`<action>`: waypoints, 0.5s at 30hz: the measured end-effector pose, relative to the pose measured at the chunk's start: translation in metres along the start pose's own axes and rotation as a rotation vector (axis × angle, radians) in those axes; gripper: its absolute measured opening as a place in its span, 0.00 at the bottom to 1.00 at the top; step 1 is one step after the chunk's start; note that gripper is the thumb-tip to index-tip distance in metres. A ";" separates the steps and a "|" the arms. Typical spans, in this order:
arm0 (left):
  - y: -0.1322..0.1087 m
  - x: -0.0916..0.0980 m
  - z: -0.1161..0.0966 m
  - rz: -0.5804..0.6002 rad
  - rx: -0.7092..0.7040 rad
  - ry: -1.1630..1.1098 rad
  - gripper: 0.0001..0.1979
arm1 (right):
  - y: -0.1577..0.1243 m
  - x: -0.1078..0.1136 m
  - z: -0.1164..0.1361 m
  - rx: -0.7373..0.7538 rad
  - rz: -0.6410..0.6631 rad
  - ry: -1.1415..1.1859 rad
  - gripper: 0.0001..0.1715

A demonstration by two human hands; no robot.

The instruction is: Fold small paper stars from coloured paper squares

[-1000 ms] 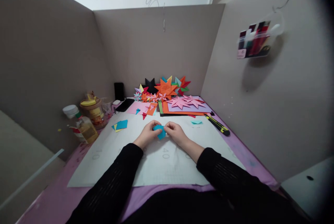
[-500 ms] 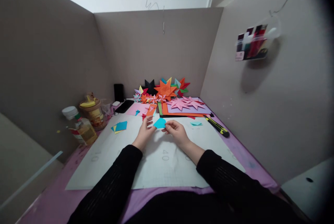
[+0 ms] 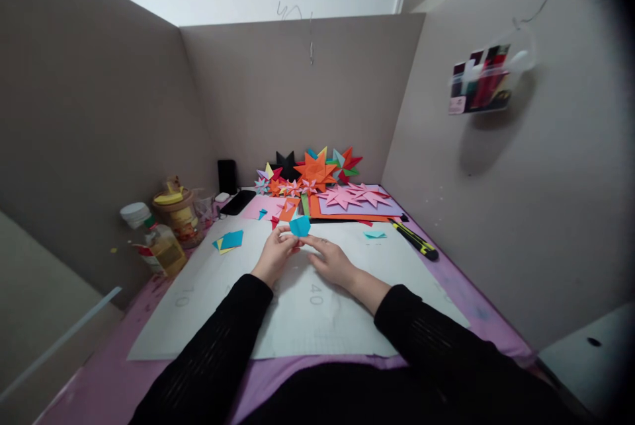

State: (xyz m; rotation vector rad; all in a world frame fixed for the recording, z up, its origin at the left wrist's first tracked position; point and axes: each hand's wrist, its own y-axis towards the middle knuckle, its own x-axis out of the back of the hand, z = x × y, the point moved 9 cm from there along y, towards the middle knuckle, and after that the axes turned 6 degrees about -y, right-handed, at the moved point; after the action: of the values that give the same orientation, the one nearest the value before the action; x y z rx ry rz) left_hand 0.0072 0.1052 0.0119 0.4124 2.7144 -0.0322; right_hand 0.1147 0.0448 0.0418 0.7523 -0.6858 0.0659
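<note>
A small folded piece of blue paper (image 3: 300, 226) is held up above the white sheet. My left hand (image 3: 276, 252) pinches its lower left edge between thumb and fingers. Just to the right, my right hand (image 3: 333, 261) has its index finger stretched out to the paper's lower edge, with the thumb apart below. Its other fingers are partly hidden. Light-blue folded paper (image 3: 374, 234) lies right of the hands. On the left are blue and yellow paper squares (image 3: 231, 240).
Paper stars (image 3: 315, 170) in several colours stand at the back, beside pink stars (image 3: 342, 196) on stacked sheets. A yellow-black utility knife (image 3: 415, 241) lies at the right edge. Phone (image 3: 239, 202), bottle (image 3: 169, 248) and lidded jar (image 3: 178, 213) stand or lie left. Grey panels enclose the table.
The blue paper has turned and moved slightly left and up. My left hand has closed on it; my right hand has loosened its pinch and stretched out its index finger.
</note>
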 end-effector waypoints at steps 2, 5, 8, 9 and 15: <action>0.000 -0.001 -0.002 0.020 -0.014 0.017 0.20 | 0.000 0.003 0.000 0.012 -0.020 0.014 0.30; 0.001 -0.005 0.002 0.073 0.016 0.067 0.18 | 0.000 0.012 -0.009 -0.037 -0.090 0.047 0.27; 0.001 -0.005 0.006 0.084 0.048 0.096 0.16 | -0.001 0.017 -0.019 -0.073 -0.130 0.061 0.20; 0.001 -0.005 0.007 0.082 0.054 0.099 0.17 | -0.001 0.018 -0.021 -0.078 -0.132 0.059 0.18; -0.006 -0.012 0.002 0.118 0.054 0.093 0.19 | -0.003 0.028 -0.023 -0.095 -0.207 0.043 0.11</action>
State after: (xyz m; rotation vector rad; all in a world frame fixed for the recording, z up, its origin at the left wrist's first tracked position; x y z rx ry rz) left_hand 0.0170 0.0963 0.0141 0.6041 2.7797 -0.0555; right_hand 0.1501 0.0526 0.0445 0.7250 -0.5629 -0.1379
